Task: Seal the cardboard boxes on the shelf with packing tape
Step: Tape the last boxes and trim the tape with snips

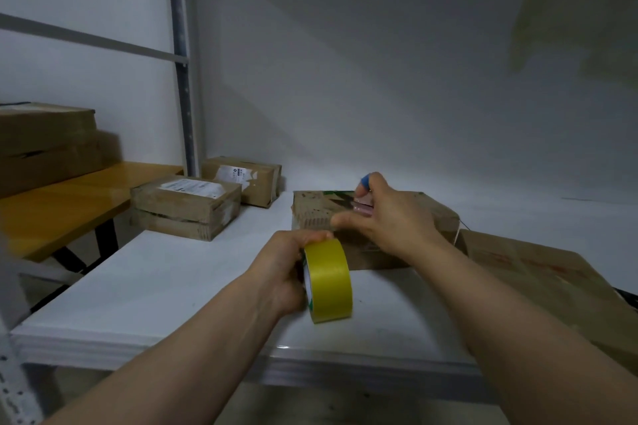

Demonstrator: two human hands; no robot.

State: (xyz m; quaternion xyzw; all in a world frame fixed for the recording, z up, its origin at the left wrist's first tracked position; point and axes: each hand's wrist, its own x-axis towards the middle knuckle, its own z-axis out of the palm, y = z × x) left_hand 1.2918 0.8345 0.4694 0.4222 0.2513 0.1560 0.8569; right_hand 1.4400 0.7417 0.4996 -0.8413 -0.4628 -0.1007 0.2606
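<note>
My left hand (283, 269) grips a yellow roll of packing tape (329, 281), held on edge just above the white shelf (155, 286). Right behind the roll lies a flat brown cardboard box (314, 210) with a strip of tape on its top. My right hand (386, 217) hovers over that box with fingers spread, thumb pointing left near the roll; a small blue-handled tool (365, 179) sticks up between its fingers. Whether the hand touches the box top is hidden.
Two small labelled boxes (186, 205) (247, 178) sit at the back left of the shelf. A large flattened carton (538, 272) lies at the right. A yellow table (69, 203) and stacked boxes (45, 141) stand left, beyond the shelf's upright post (183, 79).
</note>
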